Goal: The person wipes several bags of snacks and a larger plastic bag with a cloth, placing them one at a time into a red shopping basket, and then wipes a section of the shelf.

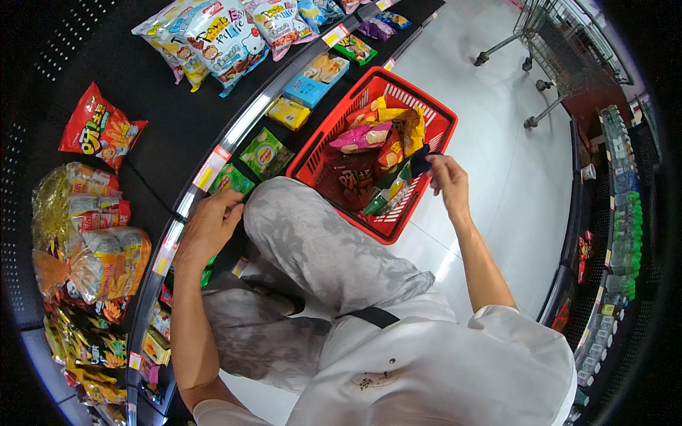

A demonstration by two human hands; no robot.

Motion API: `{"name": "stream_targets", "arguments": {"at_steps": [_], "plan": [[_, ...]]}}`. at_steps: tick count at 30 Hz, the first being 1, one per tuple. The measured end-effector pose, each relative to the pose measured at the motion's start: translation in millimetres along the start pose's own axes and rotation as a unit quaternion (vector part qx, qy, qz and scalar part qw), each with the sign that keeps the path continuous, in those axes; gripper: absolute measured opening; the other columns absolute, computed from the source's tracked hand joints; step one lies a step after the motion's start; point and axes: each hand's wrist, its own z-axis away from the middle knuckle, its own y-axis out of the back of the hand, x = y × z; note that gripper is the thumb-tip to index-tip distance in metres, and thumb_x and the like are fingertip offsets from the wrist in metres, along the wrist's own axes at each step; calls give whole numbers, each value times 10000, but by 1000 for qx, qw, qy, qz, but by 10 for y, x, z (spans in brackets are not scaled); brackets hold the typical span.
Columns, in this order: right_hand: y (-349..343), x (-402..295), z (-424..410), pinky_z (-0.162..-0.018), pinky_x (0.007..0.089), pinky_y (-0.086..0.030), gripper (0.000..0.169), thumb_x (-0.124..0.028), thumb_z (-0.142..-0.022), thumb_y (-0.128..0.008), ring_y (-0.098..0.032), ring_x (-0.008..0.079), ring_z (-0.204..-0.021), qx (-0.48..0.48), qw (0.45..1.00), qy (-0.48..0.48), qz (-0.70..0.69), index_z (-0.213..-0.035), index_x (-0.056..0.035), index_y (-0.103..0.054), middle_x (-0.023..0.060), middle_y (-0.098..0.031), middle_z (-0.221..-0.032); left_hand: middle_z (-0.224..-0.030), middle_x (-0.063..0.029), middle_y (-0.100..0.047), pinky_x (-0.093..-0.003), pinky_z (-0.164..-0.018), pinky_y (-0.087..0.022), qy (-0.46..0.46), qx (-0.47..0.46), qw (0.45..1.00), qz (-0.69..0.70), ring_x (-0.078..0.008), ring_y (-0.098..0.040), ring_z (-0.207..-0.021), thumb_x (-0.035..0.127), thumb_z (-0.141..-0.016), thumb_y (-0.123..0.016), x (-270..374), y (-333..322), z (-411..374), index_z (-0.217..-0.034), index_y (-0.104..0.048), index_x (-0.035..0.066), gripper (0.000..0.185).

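Observation:
My left hand [209,228] is at the lower shelf's edge, its fingers touching or close beside a green snack bag [232,181]; whether it grips the bag I cannot tell. Another green chip bag [266,154] lies on the same shelf. Beyond my raised knee is a red plastic shopping basket [445,114] with several snack bags inside, among them a pink bag [361,137], a dark red bag [347,180] and a green one [394,193]. At the basket's right side, my right hand [449,178] has its fingertips pinched at a dark blue piece [421,160], possibly its handle or a package.
Large chip bags [226,45] and a red snack bag [101,129] lie on the black upper shelf. A blue box [316,81] and a yellow pack [288,113] are below. A shopping cart [565,48] stands upper right, near shelves of bottles [624,223].

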Motion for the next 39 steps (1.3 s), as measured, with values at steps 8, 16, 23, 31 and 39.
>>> {"name": "stream_targets", "arguments": {"at_steps": [8,16,23,31,39], "plan": [[-329,-147,-57,-1060,425,-411,522,111,-681,-570,-439,346,-1245,-163,857,281,399,-1156,-88,-656,138,-523,-1318,-1000,-167,-687,-345,-743,-531,5,38,998,54,-254,-667,-830,123,-951,-575,-100,-20,12,-1146,-625,3,234],[-156,148,-283,-902,399,-498,330,16,-762,-665,-551,317,-1040,-239,832,246,435,-1068,-106,-678,94,-611,-1088,-1022,-191,-678,-369,-756,-522,10,65,998,13,-299,-666,-853,129,-937,-586,-3,17,44,-1130,-621,-9,240],[81,-304,-412,-837,326,-489,208,-20,-833,-694,-590,223,-951,-153,948,137,244,-1040,-20,-670,88,-619,-995,-1033,-202,-676,-375,-760,-523,-4,93,996,1,-318,-670,-878,122,-934,-586,62,29,79,-1116,-625,-14,231],[-10,-1186,-596,-687,197,-479,153,-173,-962,-618,-589,48,-734,-93,987,83,-100,-1030,-49,-675,-14,-672,-868,-1104,-111,-670,-295,-805,-522,-16,77,961,266,-170,-650,-956,248,-1023,-509,261,45,22,-1255,-580,15,336],[-681,-1932,-754,-667,219,-542,149,-174,-959,-613,-660,74,-767,-219,929,57,-292,-1070,-81,-648,-7,-687,-941,-1275,-191,-588,-383,-816,-572,-6,86,878,471,-275,-635,-1078,609,-975,-398,441,185,28,-1368,-463,-35,757]]}}
